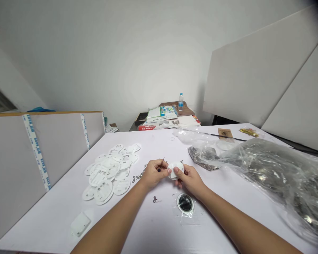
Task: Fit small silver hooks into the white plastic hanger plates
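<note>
A round white plastic piece (177, 165) is held in front of me, slightly tilted, above the table. My right hand (191, 179) grips it from the right, with the thumb pressed on its face. At its left edge, my left hand (154, 173) is closed, thumb against the piece. A thin dark pointed tool (161, 163) sticks up from the left fingers; its exact kind is not clear. Small metal clips (137, 176) lie scattered partly behind the left hand. Nearer me are a few more small metal clips (155, 199) and a round black disc with a white rim (185, 203) on clear film.
A heap of white round plastic pieces (106, 169) lies left, with a white square part (80, 223) nearer me. Clear plastic bags of metal parts (265, 165) cover the right side. Behind stand a water bottle (181, 102) and packages (161, 113). A low panel (63, 144) borders the left.
</note>
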